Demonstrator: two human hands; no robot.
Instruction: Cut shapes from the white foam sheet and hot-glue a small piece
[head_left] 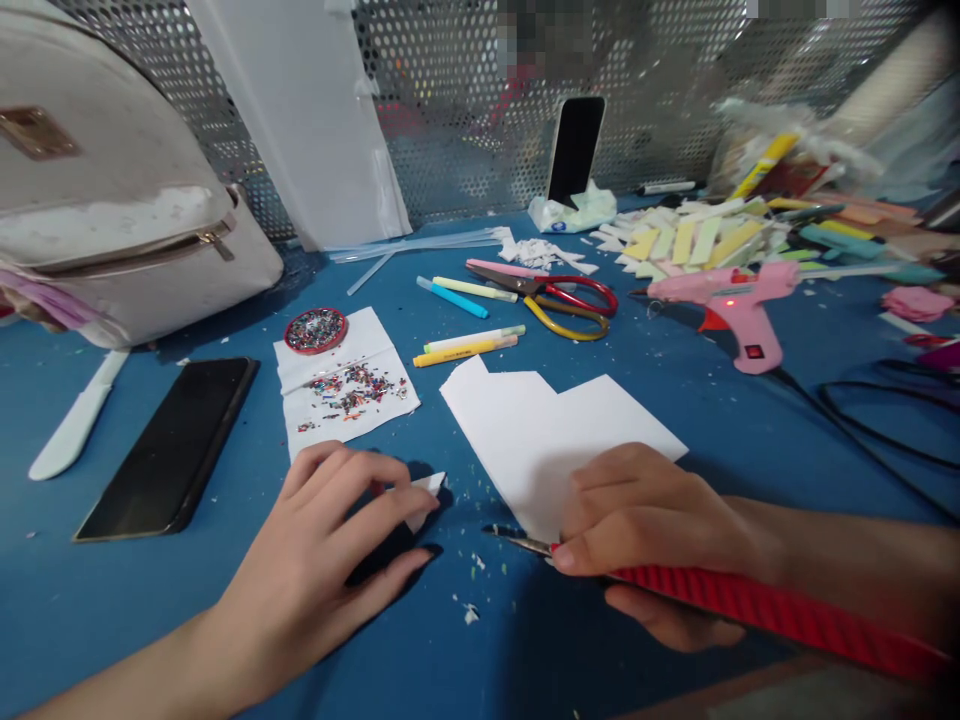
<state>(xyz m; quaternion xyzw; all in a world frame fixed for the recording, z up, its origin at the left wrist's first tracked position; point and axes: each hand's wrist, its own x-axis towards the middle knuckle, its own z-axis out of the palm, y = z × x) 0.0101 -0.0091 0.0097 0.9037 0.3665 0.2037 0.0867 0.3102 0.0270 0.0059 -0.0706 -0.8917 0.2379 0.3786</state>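
Note:
My right hand is closed around a craft knife with a long red ribbed handle. Its narrow metal blade points left, just above the table. Under the same hand's fingers lies a notched sheet of white paper. To the left, my left hand has its thumb apart from its bent fingers. A small white paper scrap touches the index fingertip; part of it is hidden by the fingers. Tiny paper bits are scattered on the blue table between the hands.
Scissors, several markers and a pink glue gun with a cord lie beyond the paper. Left are a bead dish, a phone, a white knife and a backpack. Paper strips pile up at back right.

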